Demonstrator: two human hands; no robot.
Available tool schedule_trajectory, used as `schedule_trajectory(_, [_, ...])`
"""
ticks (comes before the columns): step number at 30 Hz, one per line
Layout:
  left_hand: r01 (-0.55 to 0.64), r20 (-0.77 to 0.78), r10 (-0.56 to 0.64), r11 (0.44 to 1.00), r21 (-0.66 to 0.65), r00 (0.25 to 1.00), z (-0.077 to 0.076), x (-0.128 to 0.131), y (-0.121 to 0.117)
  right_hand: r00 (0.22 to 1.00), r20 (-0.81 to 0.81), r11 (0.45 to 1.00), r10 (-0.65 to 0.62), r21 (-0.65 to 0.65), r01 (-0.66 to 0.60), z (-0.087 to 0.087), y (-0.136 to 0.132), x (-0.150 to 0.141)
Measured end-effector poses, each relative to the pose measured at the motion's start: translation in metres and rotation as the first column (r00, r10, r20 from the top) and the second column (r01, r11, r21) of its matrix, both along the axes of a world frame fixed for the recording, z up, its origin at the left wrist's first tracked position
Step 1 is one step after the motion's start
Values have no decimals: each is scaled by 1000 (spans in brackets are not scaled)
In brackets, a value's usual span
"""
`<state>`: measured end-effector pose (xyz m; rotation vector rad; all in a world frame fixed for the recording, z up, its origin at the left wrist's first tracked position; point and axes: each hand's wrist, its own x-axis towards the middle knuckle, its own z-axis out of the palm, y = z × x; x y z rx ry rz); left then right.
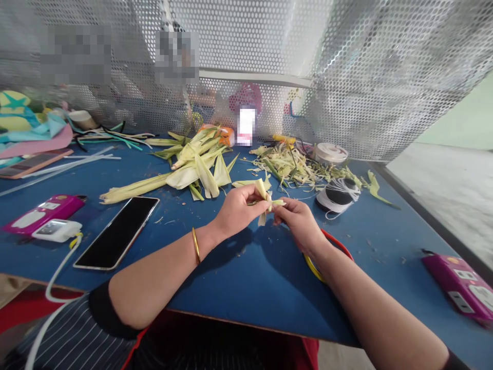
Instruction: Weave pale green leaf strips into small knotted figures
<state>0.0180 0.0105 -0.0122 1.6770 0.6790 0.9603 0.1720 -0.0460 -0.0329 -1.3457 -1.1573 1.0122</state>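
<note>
My left hand pinches a small folded piece of corn husk between thumb and fingers, above the middle of the blue table. Close beside it, my right hand is closed with its fingertips on a narrow end of the same husk. Part of the husk hangs below my left fingers. Farther back lies a pile of long pale-green corn husks. A heap of shredded husk sits behind my right hand. To its right is a spool of white thread.
A phone and a purple power strip with a white charger lie left. Under my right forearm, a red-and-yellow looped object is partly hidden. Another purple power strip and a tape roll are right. Perforated sheeting stands behind.
</note>
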Motion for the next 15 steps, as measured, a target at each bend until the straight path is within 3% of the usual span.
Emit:
schedule_trajectory(4, [-184,-46,192,973,138,980,-5,0,3,975,221,999,-13,38,5,0,-5,-5])
schedule_trajectory(6, [-229,-72,246,955,191,967,-8,0,3,914,401,988,-61,155,-2,4,-10,-8])
schedule_trajectory(9, [-227,-110,258,944,238,960,-11,0,4,793,576,918,-200,392,-53,9,-16,-11])
schedule_trajectory(11, [-225,-132,265,940,258,955,-12,0,4,771,589,866,-240,489,-104,11,-18,-12])
schedule_trajectory(15, [-218,-151,259,946,240,954,-13,1,4,851,505,839,-146,518,-164,11,-17,-11])
